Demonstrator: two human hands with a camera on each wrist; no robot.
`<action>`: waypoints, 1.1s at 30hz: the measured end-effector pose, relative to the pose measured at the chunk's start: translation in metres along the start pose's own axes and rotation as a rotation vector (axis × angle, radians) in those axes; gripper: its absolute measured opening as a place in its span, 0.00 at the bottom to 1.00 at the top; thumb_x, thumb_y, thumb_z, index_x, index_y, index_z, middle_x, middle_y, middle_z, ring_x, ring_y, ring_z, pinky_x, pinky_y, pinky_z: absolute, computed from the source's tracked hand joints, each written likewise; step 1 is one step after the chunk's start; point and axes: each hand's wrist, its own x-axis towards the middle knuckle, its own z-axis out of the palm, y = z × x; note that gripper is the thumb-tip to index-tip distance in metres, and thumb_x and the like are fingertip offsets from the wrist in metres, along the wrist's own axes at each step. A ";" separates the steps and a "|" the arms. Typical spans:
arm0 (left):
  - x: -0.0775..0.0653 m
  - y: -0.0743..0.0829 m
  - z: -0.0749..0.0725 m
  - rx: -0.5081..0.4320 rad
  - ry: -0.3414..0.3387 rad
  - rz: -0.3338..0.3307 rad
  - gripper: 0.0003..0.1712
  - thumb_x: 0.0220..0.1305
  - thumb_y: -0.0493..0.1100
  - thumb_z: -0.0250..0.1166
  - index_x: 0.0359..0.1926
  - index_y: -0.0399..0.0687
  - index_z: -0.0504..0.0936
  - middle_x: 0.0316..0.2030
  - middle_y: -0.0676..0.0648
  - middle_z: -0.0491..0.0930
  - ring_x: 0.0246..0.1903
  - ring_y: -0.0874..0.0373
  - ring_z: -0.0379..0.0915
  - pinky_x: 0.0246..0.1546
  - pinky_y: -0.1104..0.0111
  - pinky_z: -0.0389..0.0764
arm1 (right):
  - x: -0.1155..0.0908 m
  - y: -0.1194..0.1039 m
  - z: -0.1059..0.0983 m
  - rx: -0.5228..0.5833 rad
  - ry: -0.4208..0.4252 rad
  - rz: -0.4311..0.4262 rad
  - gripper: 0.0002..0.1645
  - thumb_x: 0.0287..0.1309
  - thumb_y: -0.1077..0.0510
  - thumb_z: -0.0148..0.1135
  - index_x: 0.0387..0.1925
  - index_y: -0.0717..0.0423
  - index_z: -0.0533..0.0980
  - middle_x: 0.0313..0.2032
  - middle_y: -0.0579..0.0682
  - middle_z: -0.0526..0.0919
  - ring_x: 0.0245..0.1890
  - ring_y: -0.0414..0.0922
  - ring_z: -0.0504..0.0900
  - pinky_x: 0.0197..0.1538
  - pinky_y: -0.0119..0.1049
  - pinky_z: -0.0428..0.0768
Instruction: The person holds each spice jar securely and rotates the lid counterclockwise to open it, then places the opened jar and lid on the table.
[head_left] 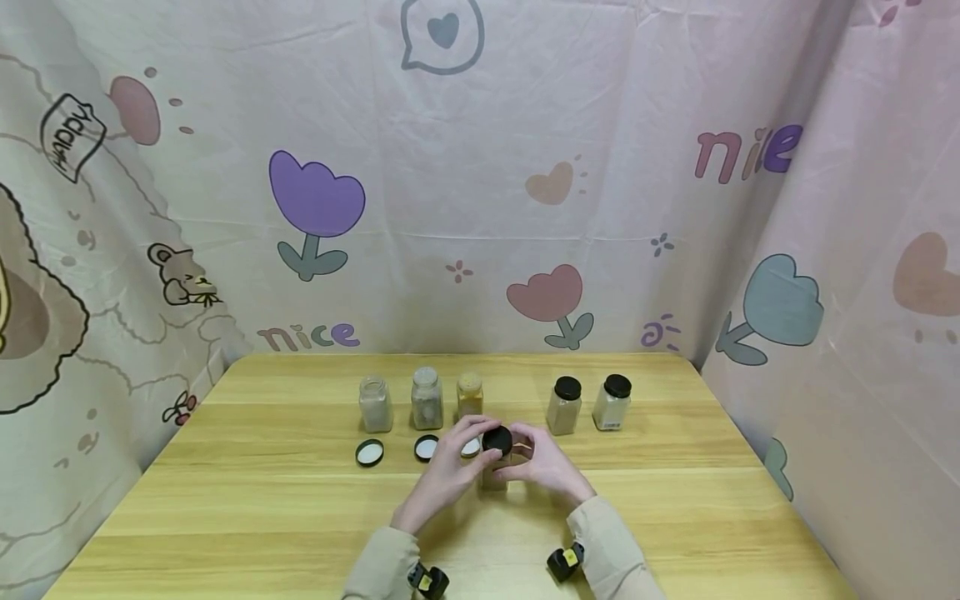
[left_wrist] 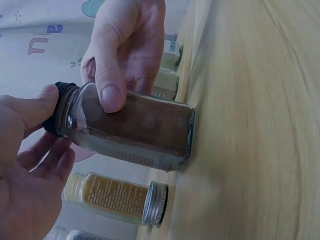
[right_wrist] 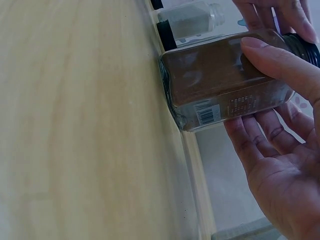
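Note:
A square glass jar of brown powder (left_wrist: 140, 125) with a black screw lid (head_left: 497, 440) is held upright close over the table in front of me. My left hand (head_left: 455, 460) grips the lid between thumb and fingers. Lower down, my right hand (head_left: 546, 463) holds the glass body, its thumb (right_wrist: 270, 57) on one face and its fingers beneath the other side in the right wrist view. A barcode label (right_wrist: 207, 113) shows near the jar's base. The lid sits on the jar's neck.
Behind stand three lidless jars: a pale one (head_left: 375, 406), a grey one (head_left: 427, 400) and a yellow one (head_left: 470, 393). Black lids (head_left: 369, 453) lie upturned before them. Two black-lidded jars (head_left: 564, 407) stand at the back right of the wooden table (head_left: 247, 500).

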 end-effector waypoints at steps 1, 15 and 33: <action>0.000 0.000 0.000 0.001 0.003 -0.006 0.23 0.62 0.39 0.70 0.57 0.36 0.81 0.55 0.40 0.81 0.55 0.45 0.80 0.58 0.54 0.83 | 0.000 0.000 0.000 -0.001 -0.002 -0.007 0.29 0.49 0.66 0.77 0.54 0.66 0.76 0.52 0.63 0.81 0.47 0.35 0.82 0.58 0.25 0.81; -0.001 -0.003 -0.003 -0.043 -0.116 0.039 0.22 0.70 0.34 0.61 0.62 0.32 0.76 0.62 0.34 0.77 0.61 0.38 0.76 0.63 0.51 0.80 | 0.000 -0.002 0.000 0.003 -0.004 -0.002 0.32 0.48 0.65 0.77 0.57 0.64 0.76 0.54 0.62 0.81 0.50 0.35 0.82 0.59 0.24 0.80; -0.001 -0.002 -0.003 -0.079 -0.140 -0.001 0.23 0.72 0.35 0.58 0.65 0.34 0.74 0.66 0.34 0.74 0.65 0.39 0.72 0.66 0.50 0.77 | -0.001 -0.001 -0.001 -0.018 0.000 -0.023 0.31 0.49 0.65 0.77 0.56 0.66 0.76 0.53 0.64 0.81 0.50 0.37 0.82 0.59 0.26 0.80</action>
